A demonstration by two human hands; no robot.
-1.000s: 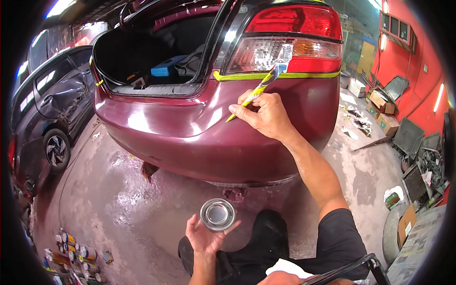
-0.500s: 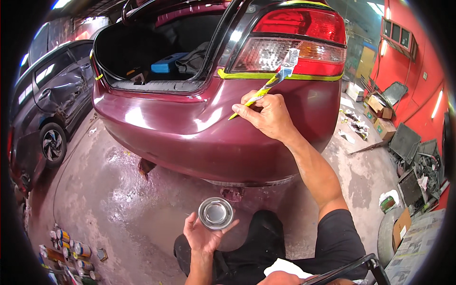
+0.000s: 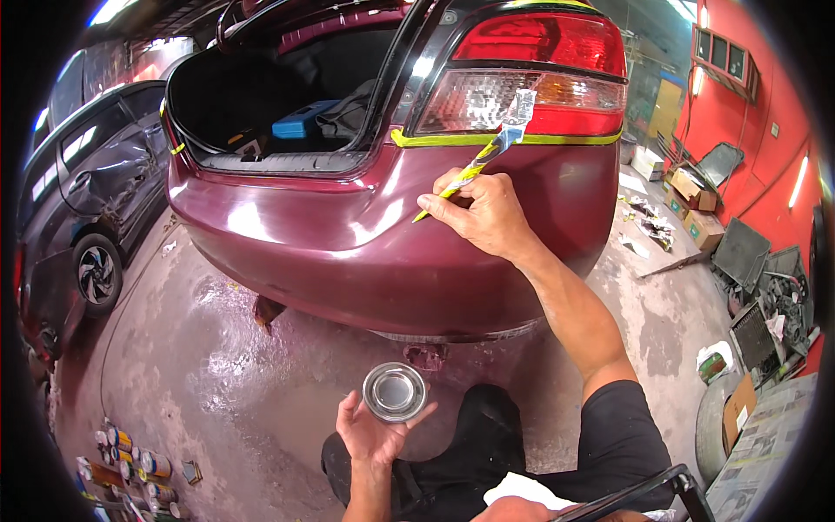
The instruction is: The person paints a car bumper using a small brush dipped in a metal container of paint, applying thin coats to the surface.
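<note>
In front of the glossy maroon rear bumper [image 3: 287,244], my right hand [image 3: 489,213] pinches a slim, pointed stick [image 3: 506,139] with yellow-green and silver wrapping. Its lime tip points down and left toward the bumper; I cannot tell whether they touch. The flat silvery end rises in front of the tail light [image 3: 539,48]. Below, my left hand [image 3: 372,439] holds a small round metal can [image 3: 394,392], its open top facing up and its inside shiny. Yellow-green masking tape [image 3: 557,139] runs along the seam under the tail light.
The open trunk [image 3: 252,96] contains a blue case [image 3: 302,120]. A dark, dented car [image 3: 96,183] is parked at left. Several paint cans [image 3: 155,463] stand at lower left. Cardboard boxes [image 3: 703,228] and dark scrap parts [image 3: 741,252] line the red wall [image 3: 774,174].
The whole view has shifted slightly, so the car sits a little further left. My right hand keeps its pinch on the stick, and my left hand still holds the can.
</note>
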